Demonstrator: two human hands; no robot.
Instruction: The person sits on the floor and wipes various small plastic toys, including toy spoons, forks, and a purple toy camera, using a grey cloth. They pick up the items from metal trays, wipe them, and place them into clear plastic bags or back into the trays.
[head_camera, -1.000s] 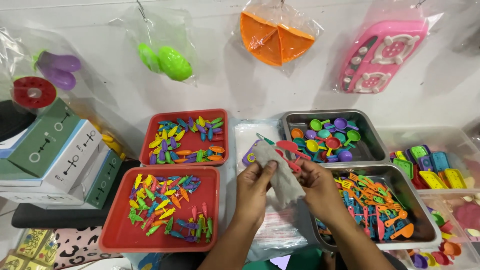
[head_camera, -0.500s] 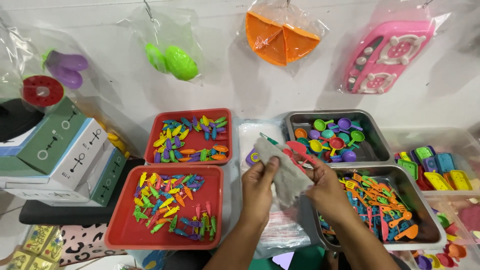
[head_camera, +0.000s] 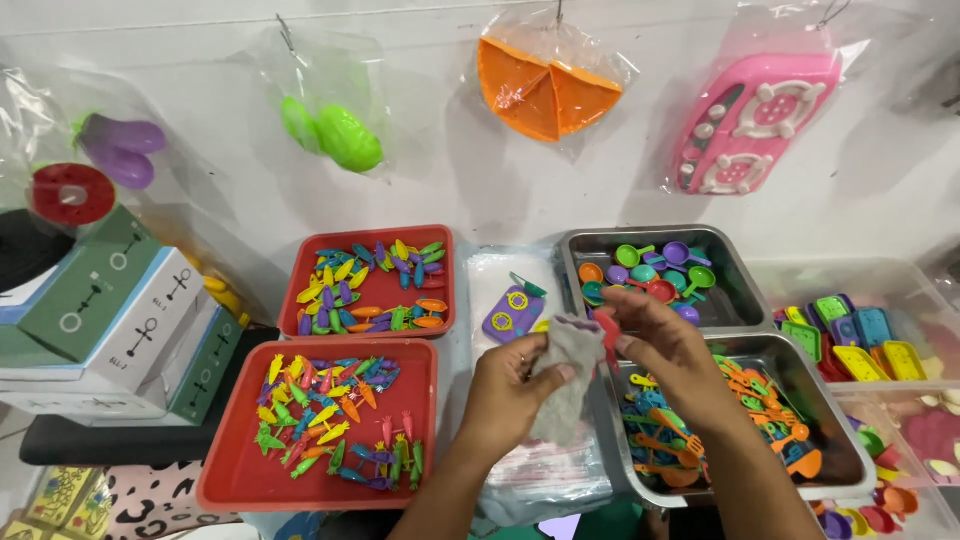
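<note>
Between the red trays (head_camera: 318, 498) and steel trays (head_camera: 640, 488), my left hand (head_camera: 505, 395) is closed round a small clear bag (head_camera: 560, 385); my right hand (head_camera: 665, 345) pinches a red piece (head_camera: 606, 326) at its mouth. I'd keep the mouth held wide

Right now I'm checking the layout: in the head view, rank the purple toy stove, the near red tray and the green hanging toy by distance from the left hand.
1. purple toy stove, just above the left hand.
2. near red tray, to its left.
3. green hanging toy, up on the wall.
</note>
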